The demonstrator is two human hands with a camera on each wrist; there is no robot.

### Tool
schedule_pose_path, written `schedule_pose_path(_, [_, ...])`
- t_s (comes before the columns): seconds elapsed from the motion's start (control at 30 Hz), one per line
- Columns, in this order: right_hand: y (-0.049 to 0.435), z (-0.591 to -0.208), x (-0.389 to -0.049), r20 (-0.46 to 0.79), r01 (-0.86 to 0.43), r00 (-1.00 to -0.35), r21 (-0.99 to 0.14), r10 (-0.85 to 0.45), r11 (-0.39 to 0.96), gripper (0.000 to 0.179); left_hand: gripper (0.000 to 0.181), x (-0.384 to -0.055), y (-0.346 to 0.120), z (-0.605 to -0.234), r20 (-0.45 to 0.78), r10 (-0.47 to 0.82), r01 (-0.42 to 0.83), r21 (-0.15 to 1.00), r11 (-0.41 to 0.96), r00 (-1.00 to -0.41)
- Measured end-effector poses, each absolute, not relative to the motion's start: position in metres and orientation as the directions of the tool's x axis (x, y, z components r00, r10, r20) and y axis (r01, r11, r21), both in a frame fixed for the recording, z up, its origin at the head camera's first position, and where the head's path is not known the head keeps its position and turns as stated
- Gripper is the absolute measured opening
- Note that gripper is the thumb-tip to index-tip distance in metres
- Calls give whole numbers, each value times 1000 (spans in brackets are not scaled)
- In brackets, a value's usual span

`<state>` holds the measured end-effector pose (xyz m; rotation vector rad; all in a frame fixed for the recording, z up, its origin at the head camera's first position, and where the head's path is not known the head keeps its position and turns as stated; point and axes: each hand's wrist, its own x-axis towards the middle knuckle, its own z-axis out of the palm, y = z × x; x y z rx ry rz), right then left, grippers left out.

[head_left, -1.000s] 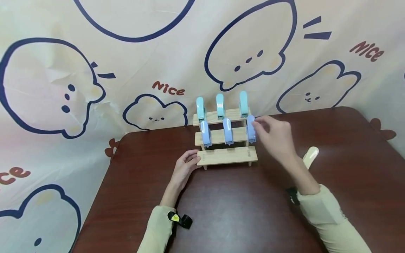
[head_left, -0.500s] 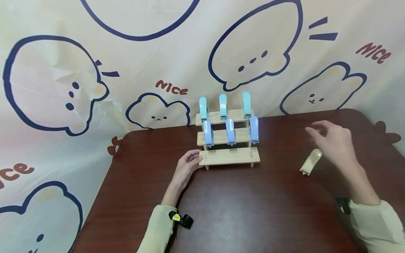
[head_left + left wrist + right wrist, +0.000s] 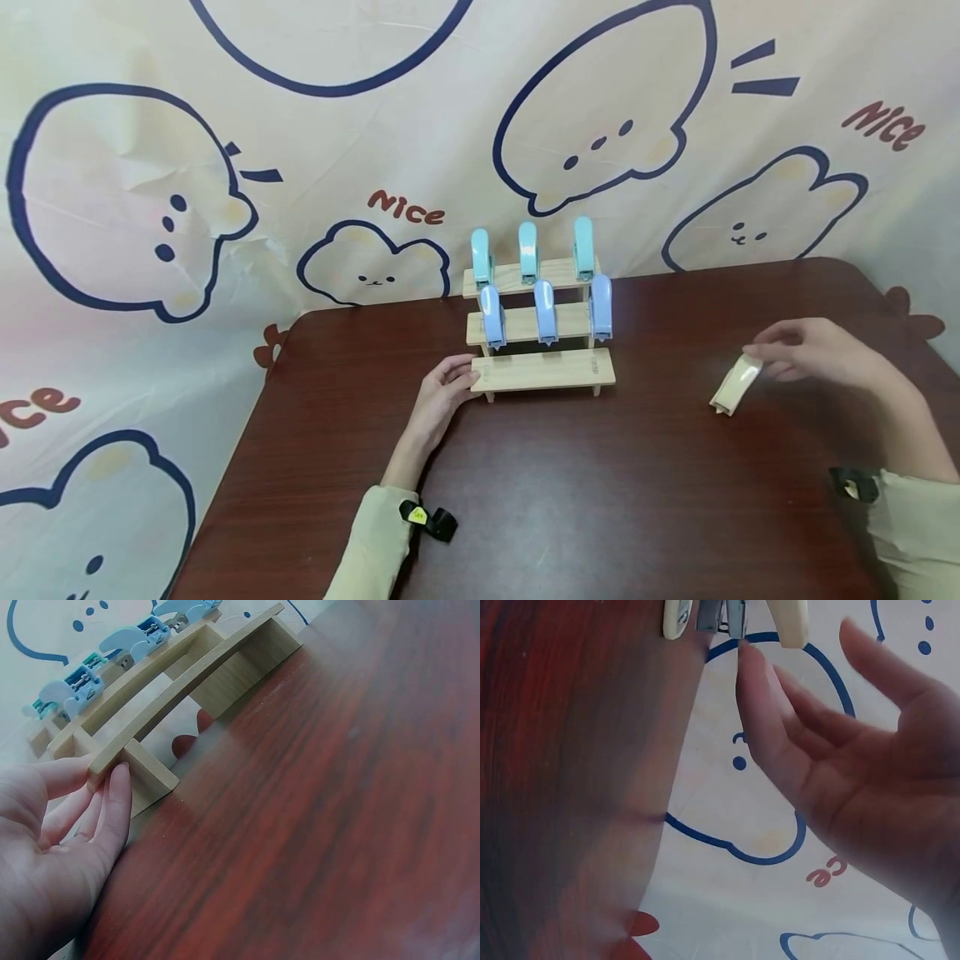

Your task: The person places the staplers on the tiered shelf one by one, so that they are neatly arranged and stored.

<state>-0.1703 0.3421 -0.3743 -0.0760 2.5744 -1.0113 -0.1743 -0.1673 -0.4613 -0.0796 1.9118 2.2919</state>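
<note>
My left hand pinches the left end of the lowest shelf of a three-tier wooden stand; in the left wrist view the thumb and fingers bracket the board's corner. My right hand is at the upper end of a cream stapler lying on the table at right. In the right wrist view its fingertips sit right at the stapler's metal part, with thumb and fingers spread apart. Three blue staplers stand on the middle shelf, and three teal staplers on the top one.
The dark brown wooden table runs back to a wall cloth printed with cartoon outlines. The stand is near the table's back edge. Each wrist wears a black strap, with a camera visible on the left one.
My right hand has left the rightmost blue stapler on the middle shelf, swung right, and come down to the cream stapler. The left hand still holds the lowest shelf.
</note>
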Motion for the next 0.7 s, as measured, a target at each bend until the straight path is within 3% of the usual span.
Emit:
schedule_pose_path(0.13, [334,-378,-170,-325,61,-921,-666,-216,743,60,37,-174,-167,-461,-143,81,-156,971,-181,-986])
schedule_pose_path(0.47, [310,-385,-171,-128,-138,-957,-583,-259,801,46,39,-176,-165,-462,-150,77,-162,971,-179,-986])
schedule_pose_path(0.7, [312,-386,-170,-211,-139,-927,-572,-309,808,51,39,-175,-166,-461,-146,78,-157,973,-169,-986])
